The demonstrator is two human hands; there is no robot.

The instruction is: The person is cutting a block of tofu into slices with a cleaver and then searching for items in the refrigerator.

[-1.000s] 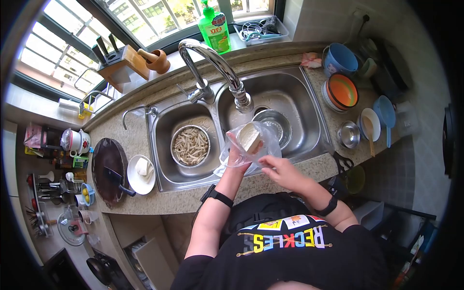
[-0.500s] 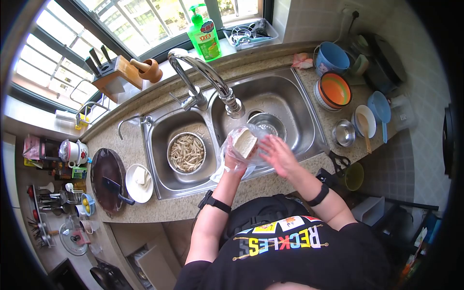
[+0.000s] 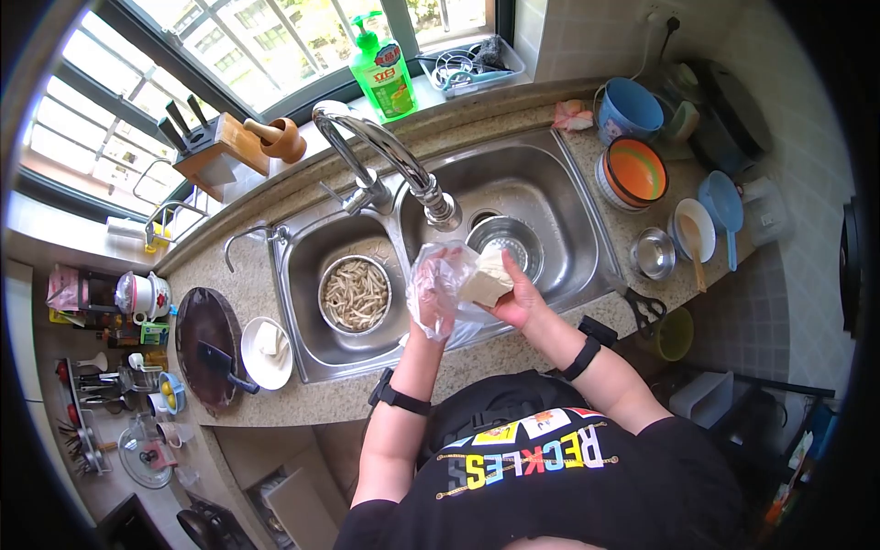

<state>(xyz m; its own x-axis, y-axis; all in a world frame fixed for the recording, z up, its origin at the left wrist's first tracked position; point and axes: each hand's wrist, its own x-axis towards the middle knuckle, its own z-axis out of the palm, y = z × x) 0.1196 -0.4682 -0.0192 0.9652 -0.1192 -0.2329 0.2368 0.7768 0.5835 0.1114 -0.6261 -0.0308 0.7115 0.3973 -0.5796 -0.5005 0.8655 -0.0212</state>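
Observation:
Over the front of the double sink, a white block of tofu (image 3: 486, 281) rests in the grip of my right hand (image 3: 520, 301), thumb along its far side. My left hand (image 3: 429, 286) is closed on a clear plastic bag (image 3: 449, 266), whose crumpled film covers the fingers and touches the tofu's left side. Just beyond the tofu, a metal strainer bowl (image 3: 522, 240) sits in the right basin (image 3: 559, 197). A metal bowl of pale mushroom-like strips (image 3: 356, 293) stands in the left basin (image 3: 312, 255).
The faucet (image 3: 431, 188) arches over the divider. Left on the counter are a white plate (image 3: 261, 367) with a white piece and a dark round board (image 3: 197, 321) with a cleaver (image 3: 215, 357). Stacked bowls (image 3: 634, 172), a small metal bowl (image 3: 653, 253) and scissors (image 3: 646, 312) lie right.
The tofu has come out of the bag into my right hand, which has closed around it. The bag now hangs loosely about my left hand.

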